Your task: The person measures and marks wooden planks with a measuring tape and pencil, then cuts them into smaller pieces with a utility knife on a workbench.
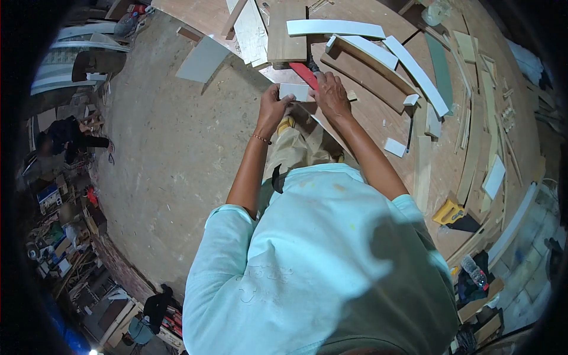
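A small white rectangular piece [294, 92] is pinched in my left hand [275, 110], its thumb along the lower edge. My right hand [333, 97] curls around the near end of a red and black tool [304, 75], close to the right edge of the white piece. What kind of tool it is cannot be made out. Just beyond, a wooden board [287, 32] lies on the workbench [337, 80], near both hands. To the right of my right hand rests a curved wooden piece with a raised rim [374, 68].
Curved white strips [335, 28] and a green strip [439, 74] lie on the bench. A yellow-handled saw [449, 213] sits at the right among wood strips [473, 136]. A pale panel [202, 59] juts over the concrete floor [171, 148]. Another person [65, 139] is far left.
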The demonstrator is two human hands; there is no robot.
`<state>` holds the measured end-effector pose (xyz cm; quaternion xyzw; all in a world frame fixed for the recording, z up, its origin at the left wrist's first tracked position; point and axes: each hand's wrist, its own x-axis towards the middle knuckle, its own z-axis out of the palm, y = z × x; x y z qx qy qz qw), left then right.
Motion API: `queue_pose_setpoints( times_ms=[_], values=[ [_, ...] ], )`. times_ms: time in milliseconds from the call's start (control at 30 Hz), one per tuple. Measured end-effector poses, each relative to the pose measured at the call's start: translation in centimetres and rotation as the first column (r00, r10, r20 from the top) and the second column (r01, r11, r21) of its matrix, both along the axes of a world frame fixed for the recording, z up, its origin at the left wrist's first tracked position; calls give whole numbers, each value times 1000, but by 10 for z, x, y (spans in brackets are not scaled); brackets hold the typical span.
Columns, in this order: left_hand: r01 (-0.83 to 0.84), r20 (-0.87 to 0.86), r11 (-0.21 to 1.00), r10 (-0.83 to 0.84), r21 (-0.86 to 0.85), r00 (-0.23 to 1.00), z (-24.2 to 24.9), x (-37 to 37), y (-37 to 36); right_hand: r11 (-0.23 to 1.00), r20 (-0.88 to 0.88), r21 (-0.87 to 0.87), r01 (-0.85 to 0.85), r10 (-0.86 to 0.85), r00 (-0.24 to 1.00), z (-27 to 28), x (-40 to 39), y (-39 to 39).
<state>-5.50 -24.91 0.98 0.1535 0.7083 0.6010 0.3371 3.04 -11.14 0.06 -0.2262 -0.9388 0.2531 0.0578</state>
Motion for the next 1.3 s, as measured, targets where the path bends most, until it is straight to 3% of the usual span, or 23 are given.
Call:
queue_pose_setpoints(
  times_ms=[100, 133, 200, 233, 267, 333, 400, 467, 500, 600, 700, 833, 1000, 1300],
  values=[
    [-46, -67, 999, 44, -26, 997, 0, -11, 5, 999, -29, -17, 46, -46, 999, 1, 0, 0],
    [-43, -65, 999, 41, -28, 997, -2, -17, 6, 987, 8, -123, 105, -105, 994, 3, 2, 1],
    [1, -288, 996, -28, -95, 957, -4, -35, 11, 959, 55, -226, 172, -163, 985, 7, 7, 1],
    [-6, -456, 991, -55, -131, 888, -4, -44, 15, 955, 65, -244, 166, -155, 986, 8, 11, 1],
    [-4, -450, 991, -59, -137, 891, -5, -48, 16, 951, 76, -264, 162, -147, 986, 8, 16, -2],
    [-68, -614, 925, -192, -374, 766, 34, -57, 29, 933, 56, -319, 167, -158, 986, 10, 22, -6],
    [-70, -659, 934, -194, -351, 726, 41, -69, 35, 914, 29, -369, 169, -171, 985, 20, 25, -11],
    [-36, -724, 911, -303, -411, 619, 38, -85, 40, 811, 6, -526, 256, -298, 954, 36, 26, -17],
    [-23, -756, 917, -313, -398, 574, 39, -88, 42, 811, 6, -525, 259, -301, 954, 37, 24, -18],
    [-22, -756, 861, -434, -508, 490, 38, -97, 51, 808, -11, -525, 269, -322, 947, 37, 18, -18],
    [-18, -738, 838, -469, -545, 485, 40, -98, 59, 824, -5, -483, 297, -342, 940, 31, 4, -14],
    [23, -742, 837, -497, -547, 451, 40, -103, 67, 877, 65, -367, 309, -308, 949, 33, -13, -15],
    [55, -812, 858, -502, -510, 297, 34, -108, 76, 913, 29, -311, 265, -270, 962, 43, -23, -19],
    [58, -819, 865, -492, -498, 296, 23, -113, 79, 917, 39, -284, 279, -279, 959, 36, -27, -24]
  ],
)
